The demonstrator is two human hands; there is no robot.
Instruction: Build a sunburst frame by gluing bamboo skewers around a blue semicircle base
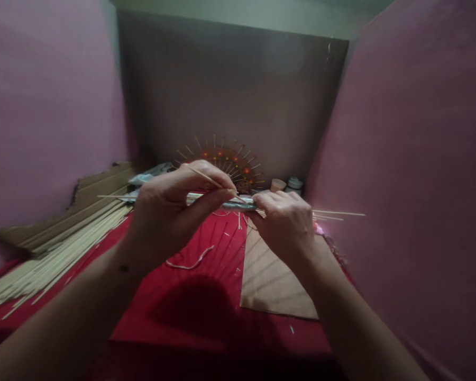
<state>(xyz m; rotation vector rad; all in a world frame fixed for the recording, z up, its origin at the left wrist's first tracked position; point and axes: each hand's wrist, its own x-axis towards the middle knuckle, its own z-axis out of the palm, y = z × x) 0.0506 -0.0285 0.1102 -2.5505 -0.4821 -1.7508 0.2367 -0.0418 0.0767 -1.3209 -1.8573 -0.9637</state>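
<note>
My left hand (174, 211) pinches a thin wooden stick (204, 176) between thumb and fingertips. The stick slants down to the right, its lower end by a pale, greenish flat bundle (240, 204) held level above the table. My right hand (287, 217) is closed round the right part of this bundle. Thin sticks (337, 214) jut out to the right beyond my right hand, and another (113, 197) juts out to the left of my left hand. My palms and fingers hide much of the bundle.
Many pale sticks (71, 254) lie on cardboard (99, 188) at the left. On the red cloth (174, 312) are a string (190, 266) and a brown board (273, 280). A decorated half-round piece (222, 153) and small containers (294, 184) stand behind. Pink walls flank both sides.
</note>
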